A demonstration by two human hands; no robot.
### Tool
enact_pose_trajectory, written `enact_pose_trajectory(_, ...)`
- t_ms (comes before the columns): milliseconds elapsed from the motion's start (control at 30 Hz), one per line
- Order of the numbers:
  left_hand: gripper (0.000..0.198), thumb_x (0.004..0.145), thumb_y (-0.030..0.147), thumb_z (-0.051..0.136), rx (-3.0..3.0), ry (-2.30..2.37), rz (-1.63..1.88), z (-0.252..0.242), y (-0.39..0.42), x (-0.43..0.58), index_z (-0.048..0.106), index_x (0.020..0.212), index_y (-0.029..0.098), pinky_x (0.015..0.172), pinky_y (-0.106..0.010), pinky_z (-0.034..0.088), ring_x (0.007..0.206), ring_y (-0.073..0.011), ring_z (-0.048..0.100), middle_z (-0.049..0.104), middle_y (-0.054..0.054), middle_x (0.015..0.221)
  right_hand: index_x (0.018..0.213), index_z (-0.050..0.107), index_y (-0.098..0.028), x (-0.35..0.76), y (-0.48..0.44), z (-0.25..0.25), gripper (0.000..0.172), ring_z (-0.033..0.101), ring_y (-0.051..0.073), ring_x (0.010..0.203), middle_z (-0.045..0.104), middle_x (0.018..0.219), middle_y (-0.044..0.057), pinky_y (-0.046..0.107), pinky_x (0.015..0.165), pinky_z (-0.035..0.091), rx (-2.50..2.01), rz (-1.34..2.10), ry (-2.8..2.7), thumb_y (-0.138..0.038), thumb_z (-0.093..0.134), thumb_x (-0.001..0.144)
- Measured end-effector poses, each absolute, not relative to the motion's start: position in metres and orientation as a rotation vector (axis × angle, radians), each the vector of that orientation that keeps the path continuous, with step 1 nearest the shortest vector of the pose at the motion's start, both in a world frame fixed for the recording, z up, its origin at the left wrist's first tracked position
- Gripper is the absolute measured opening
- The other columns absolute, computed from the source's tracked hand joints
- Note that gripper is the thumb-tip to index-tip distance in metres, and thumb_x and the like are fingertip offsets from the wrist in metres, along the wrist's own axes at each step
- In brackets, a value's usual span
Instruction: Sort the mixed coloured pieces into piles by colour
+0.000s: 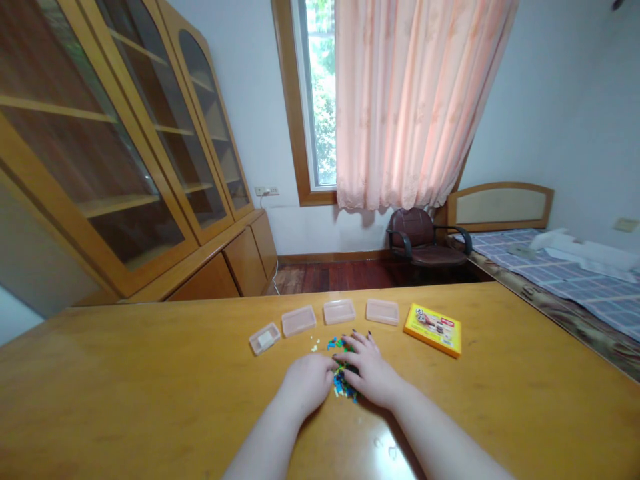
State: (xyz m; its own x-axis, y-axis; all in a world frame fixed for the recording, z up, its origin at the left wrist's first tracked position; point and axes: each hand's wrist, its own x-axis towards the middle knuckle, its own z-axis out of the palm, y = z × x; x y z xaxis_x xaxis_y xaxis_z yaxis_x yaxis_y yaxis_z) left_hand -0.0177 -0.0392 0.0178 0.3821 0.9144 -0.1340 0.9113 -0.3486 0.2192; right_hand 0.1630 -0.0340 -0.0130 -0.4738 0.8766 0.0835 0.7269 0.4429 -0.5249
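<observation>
A small heap of tiny building pieces (340, 387), in blue, green, yellow and cream, lies on the wooden table between my hands. My left hand (306, 383) rests at the heap's left edge with its fingers curled together; whatever is between the fingertips is hidden. Over the right side of the heap lies my right hand (373, 372), fingers spread and touching the pieces, covering part of them. A few cream pieces (315, 348) sit apart, just beyond my left hand.
Beyond the heap, clear plastic boxes stand in an arc: a small one (258, 344) with something pale inside, then three others (299, 321) (339, 312) (383, 312). A yellow box (433, 330) lies to the right. Past the table's far edge are a chair (425, 243) and a bed (525, 253).
</observation>
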Motion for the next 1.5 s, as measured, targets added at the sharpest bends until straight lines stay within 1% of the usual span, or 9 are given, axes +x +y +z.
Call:
enact_pose_trajectory(167, 0.038, 0.079, 0.020, 0.042, 2.325, 1.652, -0.006, 0.013, -0.037, -0.019, 0.064, 0.107, 0.033, 0.084, -0.028, 0.045, 0.099, -0.0195, 0.062, 0.069, -0.001, 0.105, 0.115, 0.061, -0.032, 0.163, -0.032, -0.018, 0.033, 0.024, 0.029, 0.133, 0.043, 0.138, 0.004, 0.053, 0.108, 0.006, -1.452, 0.552, -2.305, -0.038, 0.046, 0.086)
enact_pose_trajectory(367, 0.038, 0.081, 0.021, 0.042, 2.230, 1.762, 0.036, 0.011, -0.032, -0.022, 0.061, 0.113, 0.030, 0.085, -0.028, 0.044, 0.103, -0.0194, 0.060, 0.066, -0.004, 0.111, 0.113, 0.061, -0.030, 0.162, -0.030, -0.018, 0.031, 0.029, 0.026, 0.130, 0.048, 0.133, 0.004, 0.051, 0.108, 0.012, -1.425, 0.521, -2.249, -0.034, 0.047, 0.085)
enact_pose_trajectory(567, 0.034, 0.080, 0.020, 0.043, 2.259, 1.732, 0.056, 0.015, -0.033, -0.021, 0.065, 0.104, 0.029, 0.082, -0.026, 0.044, 0.099, -0.0189, 0.061, 0.068, -0.003, 0.105, 0.108, 0.064, -0.032, 0.163, -0.032, -0.016, 0.030, 0.029, 0.025, 0.131, 0.049, 0.134, 0.002, 0.050, 0.109, 0.011, -1.350, 0.552, -2.316, -0.030, 0.049, 0.083)
enact_pose_trajectory(767, 0.032, 0.081, 0.023, 0.040, 2.280, 1.786, 0.017, 0.019, -0.035, -0.024, 0.070, 0.092, 0.027, 0.080, -0.028, 0.045, 0.094, -0.0199, 0.063, 0.071, -0.004, 0.096, 0.116, 0.060, -0.030, 0.163, -0.031, -0.016, 0.035, 0.027, 0.028, 0.132, 0.044, 0.138, 0.005, 0.053, 0.108, 0.010, -1.435, 0.545, -2.290, -0.033, 0.048, 0.084)
enact_pose_trajectory(1033, 0.038, 0.080, 0.021, 0.041, 2.227, 1.728, 0.006, 0.020, -0.034, -0.022, 0.065, 0.108, 0.031, 0.085, -0.027, 0.044, 0.101, -0.0188, 0.061, 0.068, -0.002, 0.108, 0.114, 0.061, -0.028, 0.162, -0.030, -0.016, 0.033, 0.031, 0.026, 0.130, 0.048, 0.134, 0.006, 0.050, 0.109, 0.013, -1.437, 0.538, -2.236, -0.035, 0.049, 0.084)
enact_pose_trajectory(1133, 0.036, 0.080, 0.020, 0.041, 2.237, 1.787, 0.033, 0.021, -0.034, -0.023, 0.066, 0.105, 0.029, 0.083, -0.028, 0.045, 0.099, -0.0194, 0.061, 0.069, -0.003, 0.106, 0.112, 0.063, -0.030, 0.162, -0.033, -0.011, 0.031, 0.032, 0.024, 0.129, 0.051, 0.131, 0.003, 0.048, 0.110, 0.013, -1.356, 0.563, -2.272, -0.032, 0.049, 0.084)
enact_pose_trajectory(1267, 0.032, 0.082, 0.024, 0.040, 2.276, 1.823, 0.031, 0.025, -0.036, -0.026, 0.069, 0.094, 0.027, 0.080, -0.029, 0.046, 0.094, -0.0204, 0.063, 0.070, -0.004, 0.098, 0.112, 0.062, -0.037, 0.162, -0.037, -0.007, 0.031, 0.028, 0.025, 0.132, 0.047, 0.135, -0.001, 0.049, 0.110, 0.010, -1.237, 0.630, -2.385, -0.034, 0.049, 0.084)
enact_pose_trajectory(1400, 0.033, 0.081, 0.023, 0.042, 2.261, 1.782, -0.029, 0.026, -0.040, -0.025, 0.067, 0.101, 0.030, 0.081, -0.028, 0.046, 0.096, -0.0198, 0.062, 0.069, -0.004, 0.102, 0.117, 0.059, -0.035, 0.162, -0.036, -0.010, 0.035, 0.021, 0.029, 0.135, 0.040, 0.142, 0.002, 0.055, 0.108, 0.004, -1.331, 0.612, -2.392, -0.041, 0.050, 0.084)
enact_pose_trajectory(1500, 0.036, 0.079, 0.021, 0.041, 2.258, 1.775, -0.053, 0.026, -0.039, -0.025, 0.066, 0.103, 0.031, 0.081, -0.031, 0.047, 0.097, -0.0216, 0.063, 0.069, -0.004, 0.104, 0.119, 0.058, -0.032, 0.163, -0.035, -0.011, 0.037, 0.020, 0.029, 0.135, 0.038, 0.143, 0.004, 0.054, 0.108, 0.004, -1.385, 0.591, -2.350, -0.040, 0.050, 0.084)
